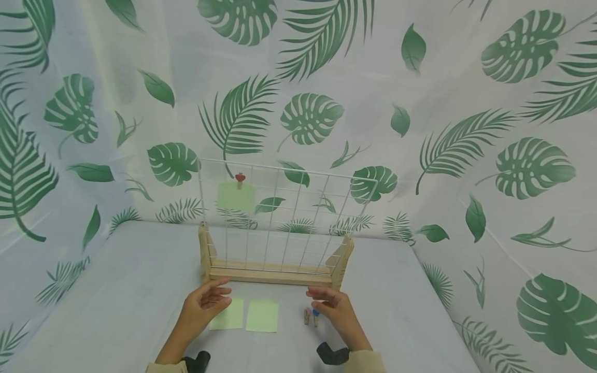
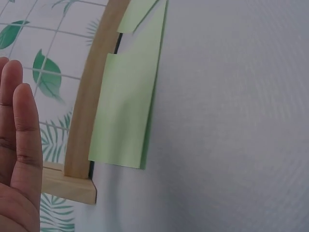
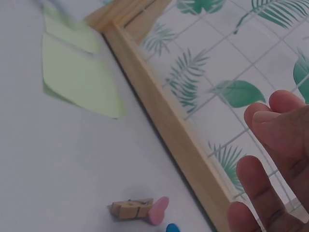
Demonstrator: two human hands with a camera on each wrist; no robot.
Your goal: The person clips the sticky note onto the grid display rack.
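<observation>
My left hand (image 1: 201, 306) hovers beside a green sticky note (image 1: 235, 317), its fingers loosely bent and holding nothing. A second green sticky note (image 1: 262, 315) lies on the table to the right of the first. My right hand (image 1: 339, 314) is just above two small wooden clothespins, one with a pink heart (image 3: 158, 210) and one with a blue top (image 1: 315, 312). Nothing is between its relaxed fingers. Behind the notes stands a white wire grid (image 1: 298, 207) in a wooden base (image 1: 270, 277). At its upper left, a red-heart clothespin (image 1: 240, 179) clips a green note (image 1: 229, 197).
The white table (image 1: 392, 311) reaches back to a leaf-printed curtain (image 1: 373, 93), which also rises at both sides. A black strap piece shows at my left wrist (image 1: 199, 361) and another at my right wrist (image 1: 332, 355).
</observation>
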